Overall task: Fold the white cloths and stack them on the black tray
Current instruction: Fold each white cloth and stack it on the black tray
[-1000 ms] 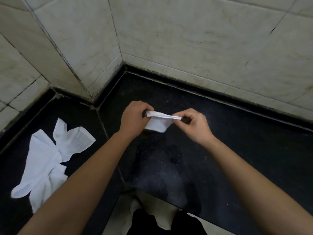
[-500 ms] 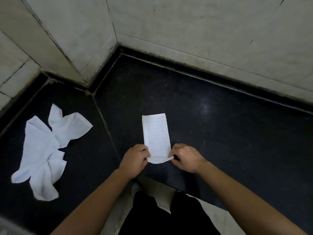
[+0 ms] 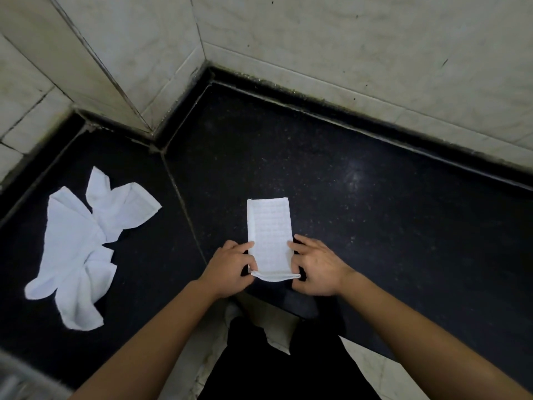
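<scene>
The folded cloth [image 3: 269, 235] lies flat on the black counter [image 3: 375, 226] as a narrow strip. Its long axis runs straight away from the person, and its near end is just short of the counter's front edge. Both hands sit at that near end, one on each side and equally close. The left hand [image 3: 230, 268] pinches the near left corner between thumb and curled fingers [image 3: 250, 265]. The right hand [image 3: 320, 268] lays fairly straight, slightly spread fingers [image 3: 297, 243] along the right edge, thumb by the near right corner; whether it nips the cloth there I cannot tell. The near hem looks a little raised between them. The rest of the strip stretches away beyond the fingertips, so the next fold probably carries the near end forward over the far one.

A heap of unfolded white cloths [image 3: 83, 243] lies well apart to the left. No tray can be told apart from the dark counter, and the lower left corner is blurred.
</scene>
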Demonstrator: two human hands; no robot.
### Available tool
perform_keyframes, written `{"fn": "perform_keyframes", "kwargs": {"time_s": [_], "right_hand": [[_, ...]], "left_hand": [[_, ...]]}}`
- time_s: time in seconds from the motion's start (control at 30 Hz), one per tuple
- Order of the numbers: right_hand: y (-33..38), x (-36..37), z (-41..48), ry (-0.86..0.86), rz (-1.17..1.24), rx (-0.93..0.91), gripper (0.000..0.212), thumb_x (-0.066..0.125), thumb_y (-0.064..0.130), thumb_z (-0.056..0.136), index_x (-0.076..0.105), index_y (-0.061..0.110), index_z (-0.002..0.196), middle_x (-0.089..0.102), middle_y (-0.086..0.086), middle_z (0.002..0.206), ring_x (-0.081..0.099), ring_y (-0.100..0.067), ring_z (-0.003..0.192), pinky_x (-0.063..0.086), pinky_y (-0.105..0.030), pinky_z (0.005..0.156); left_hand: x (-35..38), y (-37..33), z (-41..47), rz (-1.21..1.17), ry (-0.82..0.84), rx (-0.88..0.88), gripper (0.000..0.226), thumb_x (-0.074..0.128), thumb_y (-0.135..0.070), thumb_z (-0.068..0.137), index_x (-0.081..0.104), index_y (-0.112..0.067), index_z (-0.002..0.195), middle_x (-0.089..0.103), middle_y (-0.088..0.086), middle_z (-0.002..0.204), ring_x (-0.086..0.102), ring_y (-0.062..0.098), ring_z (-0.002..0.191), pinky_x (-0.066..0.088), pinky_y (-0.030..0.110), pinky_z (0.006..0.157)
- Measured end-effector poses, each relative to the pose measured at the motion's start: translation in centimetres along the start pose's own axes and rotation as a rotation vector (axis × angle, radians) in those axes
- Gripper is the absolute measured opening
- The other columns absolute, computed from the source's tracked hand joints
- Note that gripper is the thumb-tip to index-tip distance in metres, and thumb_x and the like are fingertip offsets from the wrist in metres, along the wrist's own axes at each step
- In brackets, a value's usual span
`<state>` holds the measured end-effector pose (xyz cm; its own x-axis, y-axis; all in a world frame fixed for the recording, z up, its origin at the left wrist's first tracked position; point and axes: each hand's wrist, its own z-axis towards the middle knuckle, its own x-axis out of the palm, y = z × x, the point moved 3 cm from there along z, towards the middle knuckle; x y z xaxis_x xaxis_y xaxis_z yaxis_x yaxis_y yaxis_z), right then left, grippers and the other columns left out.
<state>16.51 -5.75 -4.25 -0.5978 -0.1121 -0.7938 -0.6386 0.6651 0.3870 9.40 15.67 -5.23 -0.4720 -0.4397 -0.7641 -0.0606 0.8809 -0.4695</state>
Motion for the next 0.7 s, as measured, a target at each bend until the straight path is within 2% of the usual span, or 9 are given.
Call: {"fn": "perform_keyframes", "kwargs": {"time_s": [0.13, 0.2, 0.27, 0.33, 0.37, 0.47, 0.53, 0.6, 0.7], "right_hand": [[-0.7, -0.8, 0.3, 0.013, 0.127, 0.012, 0.017, 0.066, 0.044, 0.078, 0.054, 0.033, 0.078, 0.058, 0.005, 0.137, 0.034, -0.012, 0.142, 0.020, -0.031, 0.119], [-1.2, -1.7, 0.6, 0.004, 0.308, 0.075, 0.018, 0.069, 0.041, 0.077, 0.056, 0.030, 0.073, 0.067, 0.008, 0.112, 0.054, -0.006, 0.116, 0.041, -0.033, 0.105], [-2.1, -2.5, 1.2, -0.054, 0.569, 0.207, 0.013, 0.072, 0.039, 0.078, 0.064, 0.029, 0.076, 0.071, 0.009, 0.102, 0.064, -0.008, 0.099, 0.052, -0.032, 0.092], [-2.8, -3.1, 2.1, -0.160, 0.837, 0.319, 0.009, 0.078, 0.031, 0.083, 0.071, 0.026, 0.081, 0.075, 0.006, 0.094, 0.067, -0.006, 0.087, 0.055, -0.027, 0.084], [-3.1, -3.4, 2.7, -0.219, 0.943, 0.357, 0.009, 0.079, 0.028, 0.084, 0.072, 0.023, 0.083, 0.075, 0.006, 0.088, 0.068, -0.004, 0.081, 0.055, -0.025, 0.081], [-3.8, -3.9, 4.4, -0.353, 1.142, 0.474, 0.008, 0.080, 0.024, 0.086, 0.074, 0.019, 0.087, 0.071, 0.013, 0.072, 0.063, 0.003, 0.067, 0.049, -0.014, 0.069], [-4.3, -3.8, 5.6, -0.389, 1.201, 0.546, 0.009, 0.081, 0.024, 0.085, 0.075, 0.019, 0.091, 0.072, 0.014, 0.076, 0.065, 0.002, 0.070, 0.051, -0.012, 0.069], [-4.9, -3.4, 6.8, -0.421, 1.204, 0.608, 0.012, 0.082, 0.026, 0.084, 0.076, 0.021, 0.093, 0.075, 0.009, 0.087, 0.070, -0.005, 0.084, 0.056, -0.019, 0.081], [-5.5, -3.2, 8.0, -0.468, 1.157, 0.665, 0.009, 0.081, 0.027, 0.084, 0.074, 0.028, 0.089, 0.075, 0.007, 0.092, 0.071, -0.009, 0.092, 0.056, -0.025, 0.090]], "left_hand": [[-1.4, 0.2, 0.8, -0.091, 0.100, -0.044, 0.011, 0.065, -0.034, 0.086, 0.065, -0.037, 0.097, 0.043, -0.007, 0.151, 0.032, 0.018, 0.130, 0.027, 0.043, 0.107], [-2.2, 0.8, 1.6, -0.155, 0.190, -0.089, 0.010, 0.063, -0.039, 0.086, 0.060, -0.038, 0.095, 0.051, -0.010, 0.140, 0.036, 0.017, 0.128, 0.022, 0.041, 0.107], [-3.1, 1.4, 2.5, -0.321, 0.213, -0.154, 0.021, 0.062, -0.046, 0.080, 0.064, -0.033, 0.096, 0.063, -0.008, 0.118, 0.053, 0.015, 0.114, 0.033, 0.042, 0.107], [-4.0, 1.5, 3.5, -0.522, 0.107, -0.224, 0.017, 0.067, -0.034, 0.086, 0.068, -0.019, 0.095, 0.068, -0.001, 0.098, 0.062, 0.012, 0.091, 0.050, 0.033, 0.089], [-4.4, 1.7, 4.0, -0.586, 0.014, -0.267, 0.014, 0.068, -0.025, 0.089, 0.068, -0.012, 0.092, 0.068, 0.002, 0.092, 0.062, 0.011, 0.083, 0.050, 0.027, 0.078], [-4.8, 2.3, 5.6, -0.748, -0.208, -0.393, 0.011, 0.072, -0.020, 0.089, 0.074, -0.009, 0.092, 0.073, 0.001, 0.093, 0.066, 0.011, 0.085, 0.049, 0.019, 0.071], [-4.6, 2.7, 6.7, -0.860, -0.264, -0.469, 0.013, 0.075, -0.021, 0.087, 0.076, -0.012, 0.097, 0.073, -0.001, 0.098, 0.067, 0.012, 0.093, 0.052, 0.022, 0.080], [-4.4, 3.0, 7.7, -0.919, -0.327, -0.525, 0.021, 0.077, -0.020, 0.085, 0.075, -0.010, 0.104, 0.072, -0.001, 0.103, 0.067, 0.013, 0.098, 0.052, 0.026, 0.087], [-4.5, 2.9, 8.7, -0.950, -0.404, -0.562, 0.022, 0.078, -0.017, 0.084, 0.074, -0.010, 0.105, 0.070, -0.002, 0.101, 0.065, 0.013, 0.097, 0.050, 0.025, 0.088]]}}
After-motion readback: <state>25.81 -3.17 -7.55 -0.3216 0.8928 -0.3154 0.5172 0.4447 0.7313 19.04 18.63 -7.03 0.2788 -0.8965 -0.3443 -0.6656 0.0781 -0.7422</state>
